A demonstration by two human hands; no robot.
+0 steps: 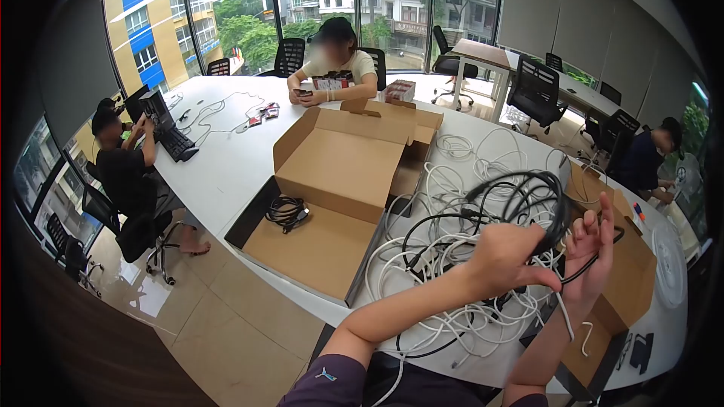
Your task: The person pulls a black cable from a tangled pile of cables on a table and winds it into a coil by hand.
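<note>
Over a heap of tangled cables, my left hand (507,256) is closed around a looped bundle of black cable (554,192). A strand of that cable runs across to my right hand (590,252), which is raised beside it. The right hand's fingers are partly curled, with the index finger pointing up, and the strand passes through its grasp. Below both hands lie many white cables (400,264), mixed with some black ones, on the white table (226,143).
An open cardboard box (324,256) at left holds a coiled black cable (286,212). Another open box (630,279) stands at right, near coiled clear tubing (670,264). One person (339,68) sits across the table, another (124,158) at left by a keyboard (177,143), a third (645,158) at right.
</note>
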